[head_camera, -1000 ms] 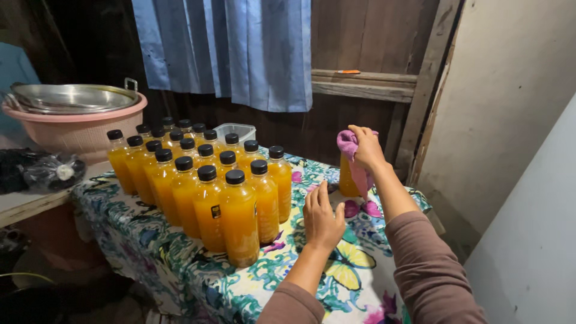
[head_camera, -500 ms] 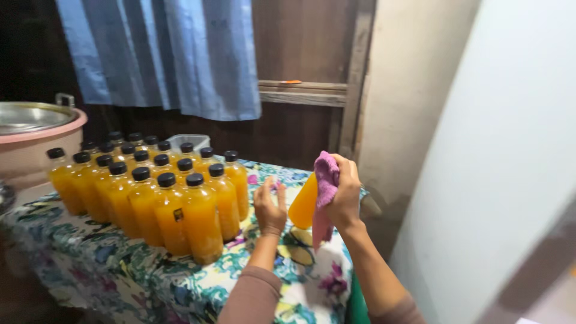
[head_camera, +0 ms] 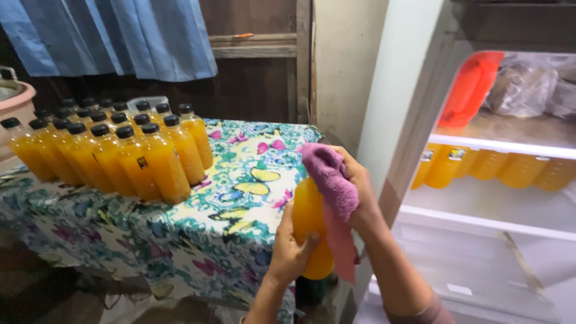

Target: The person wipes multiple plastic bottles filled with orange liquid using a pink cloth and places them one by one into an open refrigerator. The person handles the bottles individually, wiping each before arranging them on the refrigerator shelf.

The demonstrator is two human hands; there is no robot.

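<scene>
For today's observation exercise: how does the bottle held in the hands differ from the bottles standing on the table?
The held bottle is tilted, off the table, partly wrapped in a pink cloth, gripped by the left hand and right hand. The table bottles stand upright, grouped, uncovered, black caps showing. Both hold orange liquid.

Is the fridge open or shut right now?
Open: the fridge shelves show, with orange bottles lying on one.

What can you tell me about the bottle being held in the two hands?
The bottle is clear plastic by its look, full of opaque orange liquid. It is held in the air beside the table's corner, in front of the open fridge. The left hand cups its lower side; the right hand presses a purple cloth over its top, hiding the cap.
</scene>
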